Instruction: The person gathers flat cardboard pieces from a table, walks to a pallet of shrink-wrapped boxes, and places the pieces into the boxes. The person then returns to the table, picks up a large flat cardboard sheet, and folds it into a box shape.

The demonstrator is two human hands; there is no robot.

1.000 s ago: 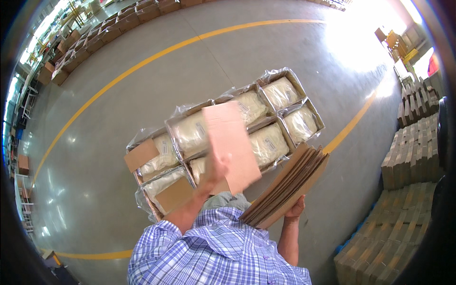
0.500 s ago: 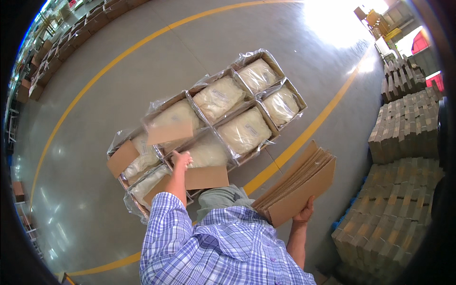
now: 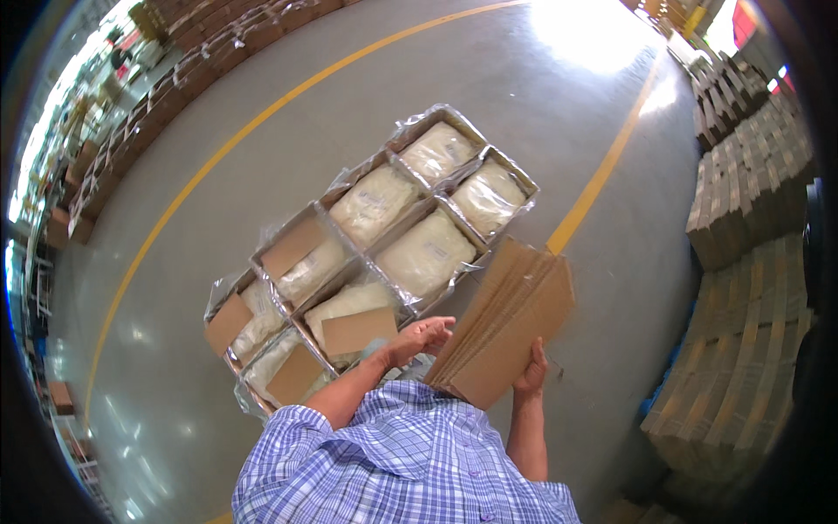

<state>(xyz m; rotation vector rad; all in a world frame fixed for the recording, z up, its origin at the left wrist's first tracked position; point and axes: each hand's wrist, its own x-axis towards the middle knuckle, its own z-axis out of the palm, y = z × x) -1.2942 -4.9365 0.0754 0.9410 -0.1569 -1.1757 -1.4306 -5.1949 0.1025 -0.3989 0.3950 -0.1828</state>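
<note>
My right hand [image 3: 531, 368] grips a fanned stack of flat brown cardboard sheets [image 3: 515, 336] from its right side. Close to the stack's left edge, my left hand [image 3: 421, 341] is empty, fingers stretched toward the sheets; I cannot tell whether the fingertips touch them. Left and ahead stand several open cardboard boxes [image 3: 327, 203] in two rows, lined with clear plastic. Each holds a pale cream bagged bundle [image 3: 428, 253]. Single cardboard sheets lie on the bundles of the nearer boxes, among them one sheet [image 3: 358, 332] beside my left forearm and another sheet [image 3: 293, 248] farther off.
Tall stacks of folded cardboard [image 3: 742, 349] stand along the right side. A long row of brown boxes [image 3: 175, 92] runs along the far left. Yellow lines [image 3: 602, 179] cross the grey floor [image 3: 218, 201] on both sides of the boxes.
My left hand has moved right, from above the boxes to the stack. The sheet at the farther left box now lies inside it. My right hand and the stack have shifted left.
</note>
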